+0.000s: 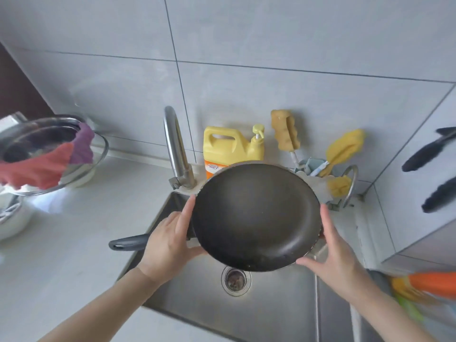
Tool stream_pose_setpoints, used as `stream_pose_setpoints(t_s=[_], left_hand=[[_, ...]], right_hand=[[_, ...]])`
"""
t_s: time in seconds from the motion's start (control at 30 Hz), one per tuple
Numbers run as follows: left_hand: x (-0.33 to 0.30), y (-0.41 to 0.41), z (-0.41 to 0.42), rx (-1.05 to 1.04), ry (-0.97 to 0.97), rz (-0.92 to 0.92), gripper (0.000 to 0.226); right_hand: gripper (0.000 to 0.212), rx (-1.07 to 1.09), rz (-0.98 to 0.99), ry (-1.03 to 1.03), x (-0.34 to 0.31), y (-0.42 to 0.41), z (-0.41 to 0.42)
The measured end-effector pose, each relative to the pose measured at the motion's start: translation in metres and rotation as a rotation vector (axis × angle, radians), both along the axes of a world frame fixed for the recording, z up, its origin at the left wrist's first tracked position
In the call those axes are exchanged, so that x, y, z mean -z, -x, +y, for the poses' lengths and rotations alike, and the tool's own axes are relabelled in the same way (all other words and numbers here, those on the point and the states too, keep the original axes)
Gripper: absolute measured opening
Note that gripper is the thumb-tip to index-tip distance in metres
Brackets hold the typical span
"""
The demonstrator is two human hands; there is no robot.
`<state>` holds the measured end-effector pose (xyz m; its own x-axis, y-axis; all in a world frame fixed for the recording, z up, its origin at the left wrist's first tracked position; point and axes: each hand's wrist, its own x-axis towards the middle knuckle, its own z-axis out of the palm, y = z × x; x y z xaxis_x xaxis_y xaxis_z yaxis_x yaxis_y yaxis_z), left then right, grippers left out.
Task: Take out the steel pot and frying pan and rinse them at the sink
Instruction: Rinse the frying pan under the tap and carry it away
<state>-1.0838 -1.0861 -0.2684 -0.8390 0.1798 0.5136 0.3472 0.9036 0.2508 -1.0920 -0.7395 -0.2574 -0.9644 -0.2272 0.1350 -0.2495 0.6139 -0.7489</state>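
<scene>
Black frying pan point(256, 217) hides sink point(271, 304) basin partly.

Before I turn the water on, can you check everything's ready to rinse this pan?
1. Frying pan over the sink: ok.
2. Firm hold: ok, left hand and right hand clasp opposite rims.
3. Pan under the faucet: not ok, the spout curves out of view, off to the pan's left.
4. Drain clear: ok, nothing is covering it.
5. Water running: cannot tell, none visible.
6. Steel pot rinsed: cannot tell, it sits on the counter with a cloth draped over it.
</scene>
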Motion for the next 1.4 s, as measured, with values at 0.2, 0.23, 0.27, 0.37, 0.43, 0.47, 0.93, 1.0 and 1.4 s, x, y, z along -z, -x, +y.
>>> stream_pose_setpoints(t_s=[0.2, 0.23, 0.27, 0.37, 0.43, 0.47, 0.93, 1.0, 1.4], left_hand=[[-0.088, 0.019, 0.010, -0.043, 0.051, 0.603, 0.082], [-0.103, 0.022, 0.011, -0.056, 0.044, 0.658, 0.080], [-0.118, 0.025, 0.011, -0.061, 0.032, 0.705, 0.080], [-0.161, 0.033, 0.011, -0.055, -0.013, 0.824, 0.075], [-0.185, 0.037, 0.012, -0.038, -0.025, 0.904, 0.078], [-0.194, 0.039, 0.013, -0.027, -0.026, 0.939, 0.082], [-0.225, 0.035, 0.027, -0.034, -0.036, 0.681, 0.110], [-0.220, 0.036, 0.029, 0.016, -0.053, 0.442, 0.122], [-0.143, 0.042, 0.031, 0.359, -0.272, -0.930, 0.114]], right_hand=[[0.086, 0.091, 0.795, -0.068, -0.068, 0.030, 0.016], [0.084, 0.079, 0.901, -0.050, -0.083, 0.033, 0.018], [0.083, 0.063, 0.965, -0.003, -0.101, 0.036, 0.017], [0.077, 0.030, 1.056, 0.099, -0.154, 0.037, 0.012], [0.085, 0.042, 1.137, 0.060, -0.180, 0.037, 0.009], [0.092, 0.049, 1.156, 0.038, -0.190, 0.037, 0.009], [0.114, 0.113, 0.830, 0.004, -0.217, 0.024, 0.014], [0.136, 0.104, 0.664, -0.100, -0.212, 0.028, 0.021], [0.125, -0.195, -0.345, 0.171, -0.120, 0.020, 0.044]])
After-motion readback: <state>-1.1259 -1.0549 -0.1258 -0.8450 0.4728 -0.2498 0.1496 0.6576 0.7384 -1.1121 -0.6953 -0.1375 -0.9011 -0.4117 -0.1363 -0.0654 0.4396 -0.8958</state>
